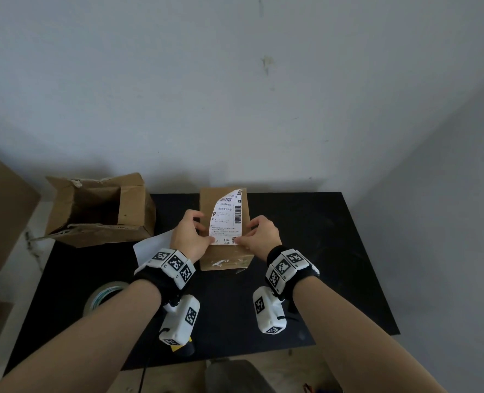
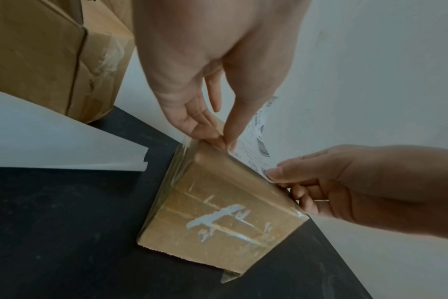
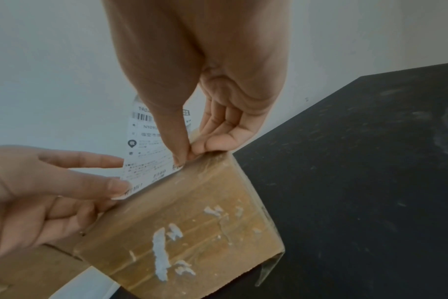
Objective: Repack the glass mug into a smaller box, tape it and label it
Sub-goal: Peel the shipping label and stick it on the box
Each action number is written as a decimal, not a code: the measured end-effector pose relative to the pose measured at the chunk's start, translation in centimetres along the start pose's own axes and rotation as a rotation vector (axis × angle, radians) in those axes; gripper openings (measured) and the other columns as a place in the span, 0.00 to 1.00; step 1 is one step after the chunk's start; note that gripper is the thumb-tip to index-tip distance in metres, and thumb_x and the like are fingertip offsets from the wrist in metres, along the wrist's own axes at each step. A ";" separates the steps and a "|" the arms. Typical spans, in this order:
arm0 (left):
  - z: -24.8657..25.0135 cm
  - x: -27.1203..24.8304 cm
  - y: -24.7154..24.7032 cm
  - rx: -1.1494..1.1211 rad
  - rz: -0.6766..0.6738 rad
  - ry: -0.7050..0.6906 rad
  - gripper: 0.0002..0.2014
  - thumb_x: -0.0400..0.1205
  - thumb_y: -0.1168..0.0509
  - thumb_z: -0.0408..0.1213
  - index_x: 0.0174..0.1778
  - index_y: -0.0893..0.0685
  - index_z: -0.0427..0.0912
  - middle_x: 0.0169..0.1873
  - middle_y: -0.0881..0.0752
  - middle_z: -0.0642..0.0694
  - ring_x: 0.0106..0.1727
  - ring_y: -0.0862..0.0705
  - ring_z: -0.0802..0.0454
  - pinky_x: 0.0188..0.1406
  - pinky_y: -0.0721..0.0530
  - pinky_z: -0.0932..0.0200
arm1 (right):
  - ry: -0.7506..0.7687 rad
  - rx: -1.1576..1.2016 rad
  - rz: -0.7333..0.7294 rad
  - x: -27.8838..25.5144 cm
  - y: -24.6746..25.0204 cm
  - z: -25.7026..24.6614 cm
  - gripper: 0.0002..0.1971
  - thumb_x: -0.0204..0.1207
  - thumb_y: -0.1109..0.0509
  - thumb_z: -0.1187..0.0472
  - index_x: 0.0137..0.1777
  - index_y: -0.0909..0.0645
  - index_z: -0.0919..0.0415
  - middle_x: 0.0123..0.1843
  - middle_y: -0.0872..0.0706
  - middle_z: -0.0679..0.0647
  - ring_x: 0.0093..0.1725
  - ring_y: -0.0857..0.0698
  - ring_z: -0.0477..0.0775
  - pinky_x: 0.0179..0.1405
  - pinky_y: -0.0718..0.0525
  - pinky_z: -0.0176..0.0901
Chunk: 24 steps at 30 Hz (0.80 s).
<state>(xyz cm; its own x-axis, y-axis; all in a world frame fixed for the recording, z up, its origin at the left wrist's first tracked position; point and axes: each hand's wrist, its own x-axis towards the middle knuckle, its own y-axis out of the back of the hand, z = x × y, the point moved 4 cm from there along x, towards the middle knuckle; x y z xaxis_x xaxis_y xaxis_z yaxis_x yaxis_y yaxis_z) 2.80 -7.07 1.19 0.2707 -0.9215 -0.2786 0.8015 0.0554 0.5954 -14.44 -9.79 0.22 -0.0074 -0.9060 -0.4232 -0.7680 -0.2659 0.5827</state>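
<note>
A small brown box (image 1: 223, 259), sealed with clear tape, stands in the middle of the black table (image 1: 320, 251). A white shipping label (image 1: 227, 219) lies over its top, with the near edge on the box and the far left corner curling up. My left hand (image 1: 206, 238) pinches the label's near left corner against the box edge, thumb on top (image 2: 231, 144). My right hand (image 1: 240, 240) pinches the near right corner between thumb and forefinger (image 3: 183, 159). The label (image 3: 146, 155) rises behind the fingers. No glass mug shows in any view.
A larger open cardboard box (image 1: 99, 211) sits at the table's far left corner. A white backing sheet (image 1: 153, 245) lies left of the small box. A roll of clear tape (image 1: 101, 296) rests near my left forearm. The right half of the table is bare black surface.
</note>
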 end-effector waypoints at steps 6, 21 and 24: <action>0.4 0.1 -0.3 0.106 -0.004 0.003 0.29 0.70 0.24 0.32 0.65 0.29 0.43 0.50 0.16 0.46 0.54 0.17 0.48 0.49 0.18 0.55 | 0.007 -0.073 -0.002 0.2 0.1 -0.2 0.21 0.66 0.20 0.61 0.53 0.28 0.55 0.50 0.14 0.53 0.48 0.13 0.49 0.45 0.12 0.42; 1.3 -0.4 0.2 0.312 -0.007 -0.067 0.25 0.72 0.25 0.35 0.62 0.28 0.44 0.59 0.26 0.42 0.48 0.21 0.50 0.41 0.23 0.59 | 0.071 -0.212 0.092 -1.8 0.8 -0.5 0.13 0.70 0.24 0.56 0.46 0.26 0.56 0.41 0.21 0.47 0.40 0.19 0.47 0.34 0.21 0.37; 1.2 -1.5 0.6 0.373 0.004 -0.243 0.16 0.77 0.30 0.36 0.59 0.23 0.44 0.59 0.24 0.45 0.53 0.20 0.50 0.46 0.19 0.58 | 0.263 -0.274 0.180 -3.2 0.2 -1.0 0.07 0.77 0.32 0.60 0.54 0.22 0.59 0.52 0.19 0.52 0.49 0.18 0.50 0.48 0.15 0.45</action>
<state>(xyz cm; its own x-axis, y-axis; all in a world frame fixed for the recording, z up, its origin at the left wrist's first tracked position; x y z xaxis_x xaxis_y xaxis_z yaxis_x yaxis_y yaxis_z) 2.25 -6.18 2.90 0.1042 -0.9876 -0.1171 0.5416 -0.0424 0.8396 -13.95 -7.30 2.34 0.0649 -0.9898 -0.1268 -0.5701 -0.1410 0.8094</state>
